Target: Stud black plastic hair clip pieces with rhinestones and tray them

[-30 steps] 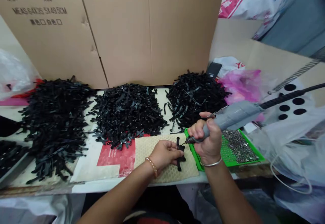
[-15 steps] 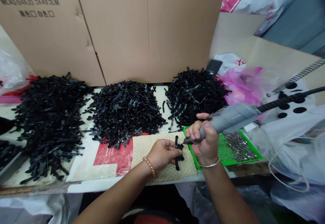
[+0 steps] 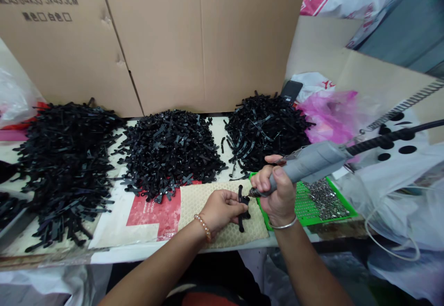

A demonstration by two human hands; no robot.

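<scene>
head view: grey power driver has edged left over past second; tip now at black strap-like part, touching or just above, cannot tell; work seems centred there. right hand wrapped tightly round driver; left hand pinching part, fingertips nearly together, over beige mat, near middle. far carton reads "kgs", "49.5cm"; red-and-white sheet, left, reads "taylor".
</scene>
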